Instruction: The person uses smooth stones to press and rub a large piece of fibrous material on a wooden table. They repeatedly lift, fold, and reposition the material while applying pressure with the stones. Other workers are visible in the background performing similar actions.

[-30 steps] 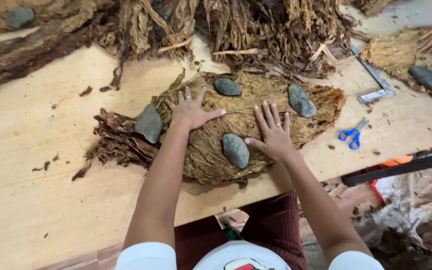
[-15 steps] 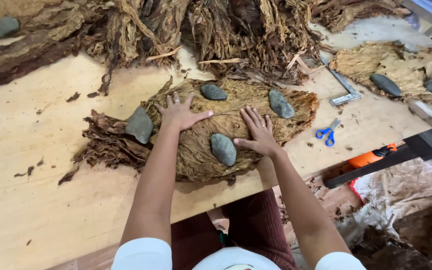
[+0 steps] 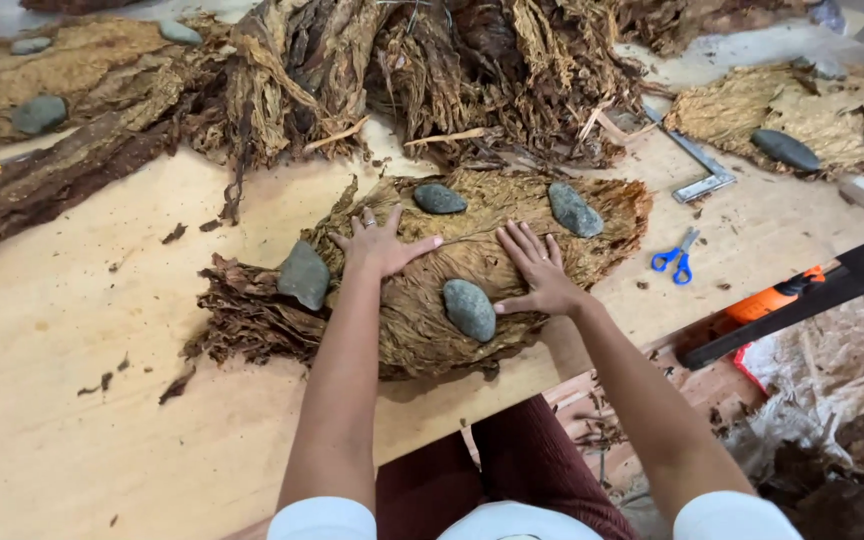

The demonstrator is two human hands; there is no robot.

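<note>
leaf pile (image 3: pixel 422 300) under both flat hands (image 3: pixel 382 245)

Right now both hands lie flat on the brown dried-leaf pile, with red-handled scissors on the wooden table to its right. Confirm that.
Not quite: the scissors have blue handles, as the head view shows. Both the left hand and right hand do lie flat on the brown dried-leaf pile.

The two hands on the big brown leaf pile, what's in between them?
In the head view, a flat grey stone sits on the leaf pile between the left hand and the right hand, nearer the right hand.
</note>
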